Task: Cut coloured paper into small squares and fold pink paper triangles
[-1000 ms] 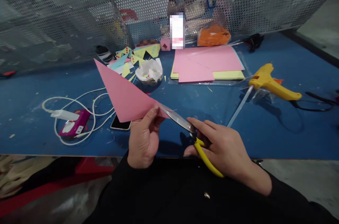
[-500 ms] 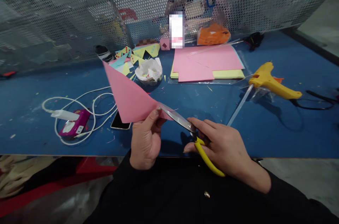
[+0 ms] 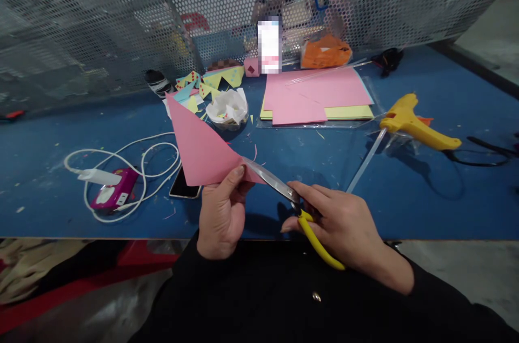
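Between thumb and fingers, my left hand [image 3: 223, 216] pinches the lower edge of a pink sheet of paper [image 3: 200, 151], which has a triangular outline. My right hand [image 3: 340, 221] grips yellow-handled scissors [image 3: 272, 180]. Their blades point up and left and lie at the sheet's right edge, close to my left thumb. Thin pink slivers lie on the table beyond the blades. Part of the scissor handles is hidden behind my right fingers.
On the blue table [image 3: 316, 148] lie a yellow glue gun [image 3: 421, 124], stacked pink and yellow paper [image 3: 316, 91], a scrap-filled bowl [image 3: 228, 107], a purple power adapter [image 3: 115, 189] with white cable and a dark phone [image 3: 184, 186]. Perforated metal [image 3: 231, 13] stands behind.
The pink sheet's upper tip has swung slightly to the right. A curled pink sliver now shows beyond the blades. Both hands have barely moved.
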`<act>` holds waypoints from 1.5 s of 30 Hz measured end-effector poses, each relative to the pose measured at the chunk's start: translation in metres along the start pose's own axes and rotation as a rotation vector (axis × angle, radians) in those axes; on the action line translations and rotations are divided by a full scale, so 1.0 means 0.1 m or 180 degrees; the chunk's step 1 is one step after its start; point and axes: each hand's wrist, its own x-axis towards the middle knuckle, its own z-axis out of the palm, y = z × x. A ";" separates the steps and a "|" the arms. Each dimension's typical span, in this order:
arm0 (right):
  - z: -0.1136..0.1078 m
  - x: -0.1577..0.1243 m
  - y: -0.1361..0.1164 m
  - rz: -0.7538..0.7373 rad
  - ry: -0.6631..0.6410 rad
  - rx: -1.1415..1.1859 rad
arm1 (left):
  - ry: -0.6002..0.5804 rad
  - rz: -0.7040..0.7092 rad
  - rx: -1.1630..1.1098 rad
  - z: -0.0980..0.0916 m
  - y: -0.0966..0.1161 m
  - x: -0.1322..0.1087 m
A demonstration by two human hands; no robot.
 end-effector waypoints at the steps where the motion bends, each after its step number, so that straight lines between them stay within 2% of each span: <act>1: 0.00 0.00 0.00 0.0024 -0.0022 0.0014 | -0.0014 0.0009 -0.0002 0.00 0.00 0.00; 9: 0.01 0.00 -0.02 0.0093 -0.0045 -0.0026 | -0.0192 0.0027 0.0181 -0.03 -0.03 0.00; 17: 0.00 0.02 -0.04 0.0064 -0.0017 -0.0162 | -0.0261 -0.0003 0.0063 -0.07 -0.07 -0.02; 27: 0.01 0.02 -0.01 0.0021 -0.0027 -0.0194 | -0.0247 -0.0027 0.0128 -0.06 -0.06 -0.03; 32: 0.01 0.01 -0.01 -0.0019 0.0003 -0.0167 | -0.0273 -0.0180 0.0077 -0.04 -0.05 -0.02; 45: 0.00 0.01 -0.03 0.0074 0.0016 -0.0079 | -0.0243 -0.0163 -0.0010 -0.03 -0.05 -0.03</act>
